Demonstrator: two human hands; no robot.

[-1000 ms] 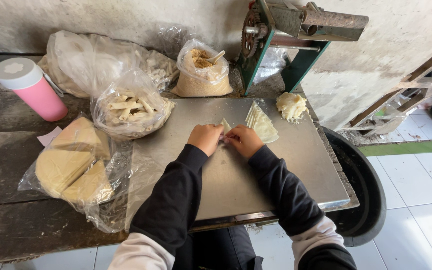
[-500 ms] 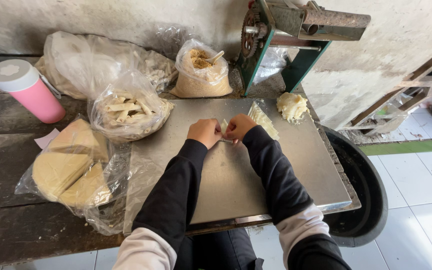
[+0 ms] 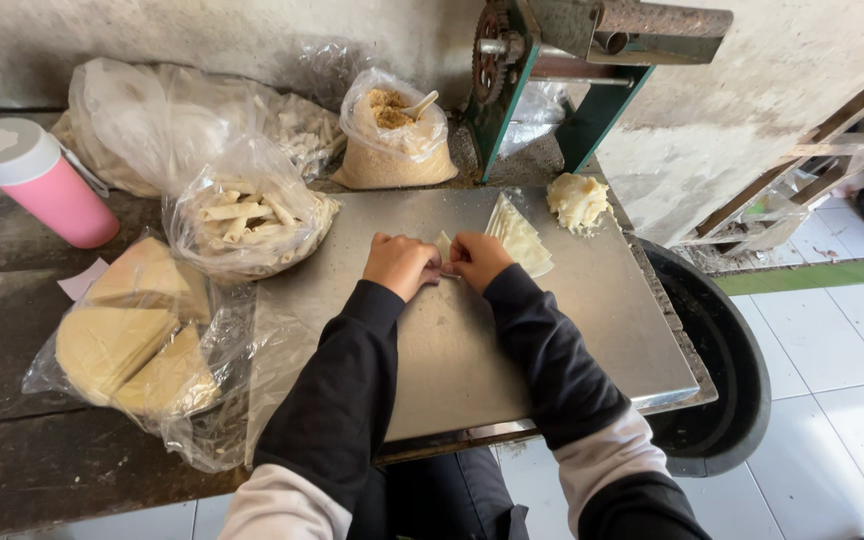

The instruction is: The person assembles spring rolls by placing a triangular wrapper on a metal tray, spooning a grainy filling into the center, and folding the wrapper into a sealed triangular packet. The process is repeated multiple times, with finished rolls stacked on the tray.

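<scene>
Nearest to the camera, two black sleeves with pale cuffs reach forward over a grey metal sheet (image 3: pixel 512 350) that lies on a dark wooden table (image 3: pixel 12 480). The left hand (image 3: pixel 402 264) and the right hand (image 3: pixel 479 259) are close together on the sheet, fingers curled, and both pinch a small pale wrapper piece (image 3: pixel 444 246) between them. The piece rests on the metal, just beside the hands.

Touching the right hand on its far side is a stack of triangular wrappers (image 3: pixel 520 235), and a little further is a lump of pale filling (image 3: pixel 578 200).

At the left, a clear bag with flat round sheets (image 3: pixel 127 345) lies on the table. Beyond it is a bag of finished rolls (image 3: pixel 247 215), and a pink bottle with white cap (image 3: pixel 37 180). Further back stands an open bag of brownish crumbs with a spoon (image 3: pixel 392 130), near a green hand-crank machine (image 3: pixel 562 60) against the wall.
</scene>
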